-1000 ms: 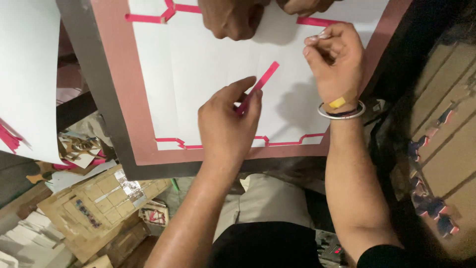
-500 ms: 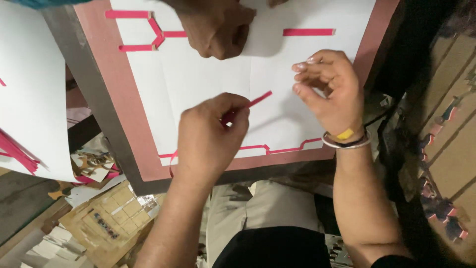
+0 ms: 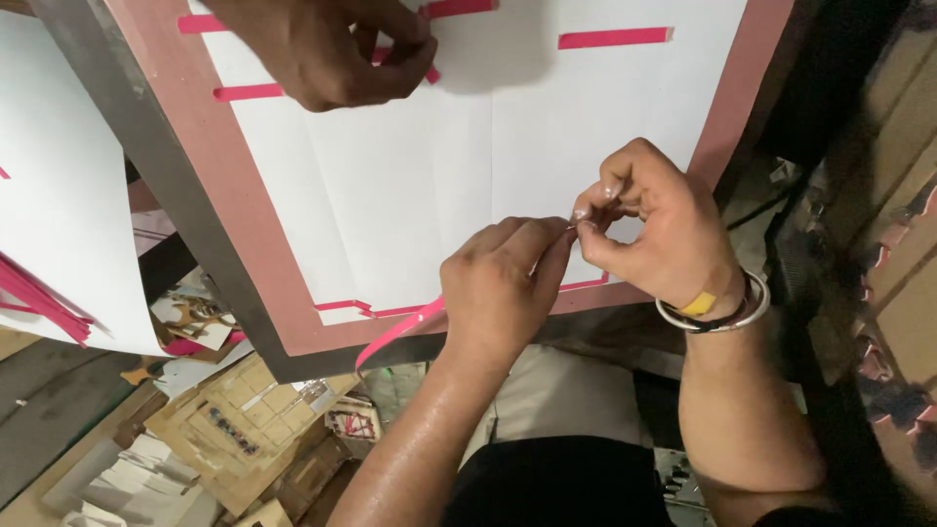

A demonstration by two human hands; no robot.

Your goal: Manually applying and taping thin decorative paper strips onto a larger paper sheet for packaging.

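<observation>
My left hand (image 3: 503, 288) and my right hand (image 3: 652, 226) meet fingertip to fingertip over the near edge of a white sheet (image 3: 439, 166) set in a pink-bordered board (image 3: 249, 244). Both pinch the end of a thin pink strip (image 3: 395, 335), whose loose tail hangs down to the left below my left hand. My right wrist wears bangles (image 3: 717, 310). Pink strips are stuck on the sheet: one at the top right (image 3: 615, 38) and a stepped line along the bottom (image 3: 366, 309). Another person's hand (image 3: 337, 54) presses on pink strips at the top.
A second white sheet (image 3: 59, 195) with pink strips lies at the left. Below the board sit cardboard pieces and paper scraps (image 3: 234, 429). Brown cardboard panels (image 3: 898, 254) stand along the right edge.
My hands have come together at the sheet's near edge. The pink strip, earlier held up by my left hand alone, now hangs below it with both hands pinching its end.
</observation>
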